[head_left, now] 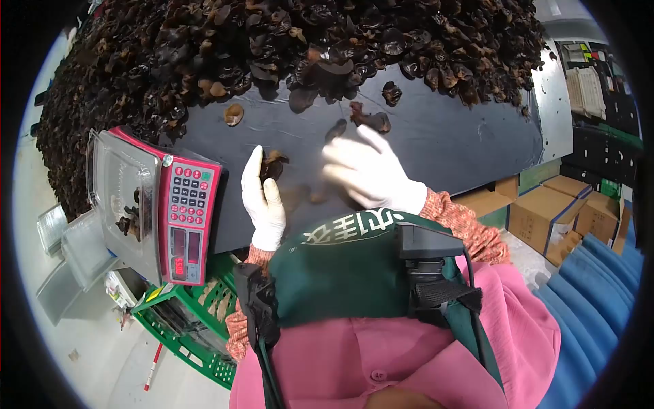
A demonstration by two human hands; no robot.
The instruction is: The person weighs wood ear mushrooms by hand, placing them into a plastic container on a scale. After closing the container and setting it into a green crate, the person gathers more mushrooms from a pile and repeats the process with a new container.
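Note:
My left hand (264, 208), in a white glove, is beside the scale with its thumb and fingers around a dark wood ear mushroom (274, 165). Over the dark tabletop (436, 143), my white-gloved right hand (373, 172) has its fingers spread and partly blurred. Just beyond its fingertips lie a reddish-brown wood ear (371, 118) and a smaller dark piece (336, 129). Smeared brown shapes show between my hands, too blurred to make out. On the pink digital scale (212, 198) rests a clear plastic tray (126, 170) with several wood ear pieces inside.
A large heap of wood ears (286, 41) covers the table's far side. Clear trays (85, 245) lie at the left. A green crate (197, 327) stands below the scale. Cardboard boxes (538, 211) and blue sheeting (586, 293) are at the right.

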